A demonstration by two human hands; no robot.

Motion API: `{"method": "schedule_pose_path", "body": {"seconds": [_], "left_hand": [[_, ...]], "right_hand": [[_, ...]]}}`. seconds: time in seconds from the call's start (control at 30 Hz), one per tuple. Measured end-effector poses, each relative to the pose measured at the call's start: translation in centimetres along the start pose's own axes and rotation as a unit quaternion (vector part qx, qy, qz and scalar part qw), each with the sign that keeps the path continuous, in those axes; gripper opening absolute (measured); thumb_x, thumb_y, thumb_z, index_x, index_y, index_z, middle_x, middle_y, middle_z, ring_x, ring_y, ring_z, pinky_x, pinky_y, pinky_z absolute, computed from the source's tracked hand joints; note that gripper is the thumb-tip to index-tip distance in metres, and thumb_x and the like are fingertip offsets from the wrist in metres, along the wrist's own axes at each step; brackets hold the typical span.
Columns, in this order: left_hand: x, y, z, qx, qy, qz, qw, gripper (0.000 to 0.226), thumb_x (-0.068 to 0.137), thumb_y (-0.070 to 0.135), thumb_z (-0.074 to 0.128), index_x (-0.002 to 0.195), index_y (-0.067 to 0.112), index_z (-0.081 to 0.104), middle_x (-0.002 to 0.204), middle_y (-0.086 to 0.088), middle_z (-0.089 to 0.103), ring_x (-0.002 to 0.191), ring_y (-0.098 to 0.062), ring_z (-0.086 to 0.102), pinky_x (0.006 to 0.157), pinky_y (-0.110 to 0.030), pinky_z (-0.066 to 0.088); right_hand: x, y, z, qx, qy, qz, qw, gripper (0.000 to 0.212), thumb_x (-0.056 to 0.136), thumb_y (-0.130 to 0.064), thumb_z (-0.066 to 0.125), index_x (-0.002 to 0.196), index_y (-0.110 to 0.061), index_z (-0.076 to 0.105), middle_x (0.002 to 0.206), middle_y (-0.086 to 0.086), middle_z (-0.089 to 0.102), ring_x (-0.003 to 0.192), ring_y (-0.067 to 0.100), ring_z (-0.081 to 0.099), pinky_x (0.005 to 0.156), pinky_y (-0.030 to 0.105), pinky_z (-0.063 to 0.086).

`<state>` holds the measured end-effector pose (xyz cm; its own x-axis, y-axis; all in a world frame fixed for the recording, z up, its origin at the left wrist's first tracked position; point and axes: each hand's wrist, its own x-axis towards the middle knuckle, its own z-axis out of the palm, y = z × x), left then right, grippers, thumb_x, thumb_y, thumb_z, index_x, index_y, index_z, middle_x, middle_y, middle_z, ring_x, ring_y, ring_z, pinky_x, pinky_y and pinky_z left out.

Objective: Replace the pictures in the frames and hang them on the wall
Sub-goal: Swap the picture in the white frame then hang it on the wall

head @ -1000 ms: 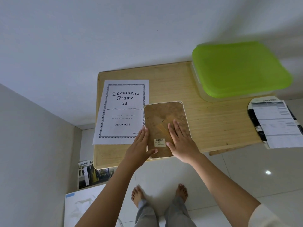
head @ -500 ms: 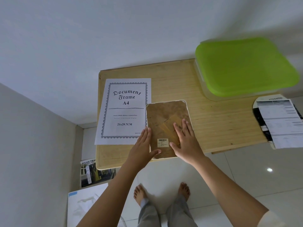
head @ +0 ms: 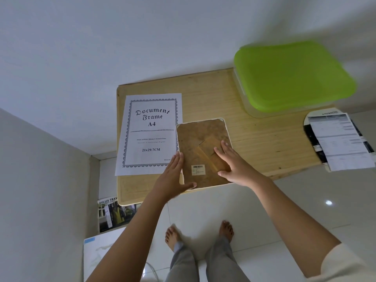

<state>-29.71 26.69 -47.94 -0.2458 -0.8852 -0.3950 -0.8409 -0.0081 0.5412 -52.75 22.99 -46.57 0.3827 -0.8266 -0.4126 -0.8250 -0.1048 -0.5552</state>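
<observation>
Steadiness counts, I judge: left hand (head: 173,180) braces the face-down picture frame (head: 199,137) at its left edge, right hand (head: 234,167) lies flat on its back, fingers straight, gripping nothing.

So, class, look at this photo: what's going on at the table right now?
A person stands at a wooden table where a picture frame lies face down, brown back up. The left hand rests against the frame's left edge with the thumb at its near edge. The right hand lies flat on the back. The "Document Frame A4" insert sheet lies on the table just left of the frame. The frame is not yet hung.
</observation>
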Motion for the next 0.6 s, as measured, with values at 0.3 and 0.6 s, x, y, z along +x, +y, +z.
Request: {"method": "schedule_pose_path", "body": {"seconds": [0.3, 0.6], "left_hand": [[0.2, 0.3, 0.4, 0.005, 0.016, -0.012, 1.0, 0.109, 0.079, 0.053, 0.062, 0.147, 0.016, -0.015, 0.156, 0.003, -0.016, 0.143, -0.008, -0.012, 0.113, -0.024, 0.003], [0.2, 0.6, 0.1, -0.015, 0.012, -0.028, 0.999, 0.111, 0.077, 0.049, 0.067, 0.147, 0.018, -0.013, 0.157, 0.004, -0.013, 0.144, -0.009, -0.01, 0.115, -0.029, 0.007]], "right_hand": [[0.6, 0.4, 0.8, 0.025, 0.019, -0.005, 0.999, 0.079, 0.087, -0.014, 0.062, 0.149, -0.022, 0.013, 0.156, -0.005, -0.014, 0.14, 0.004, -0.016, 0.11, 0.024, 0.0], [-1.2, 0.5, 2.3, 0.015, 0.122, 0.002, 0.992, 0.06, 0.097, -0.021, 0.045, 0.148, -0.011, 0.014, 0.157, -0.001, -0.002, 0.141, 0.005, -0.006, 0.113, 0.02, 0.001]]}}
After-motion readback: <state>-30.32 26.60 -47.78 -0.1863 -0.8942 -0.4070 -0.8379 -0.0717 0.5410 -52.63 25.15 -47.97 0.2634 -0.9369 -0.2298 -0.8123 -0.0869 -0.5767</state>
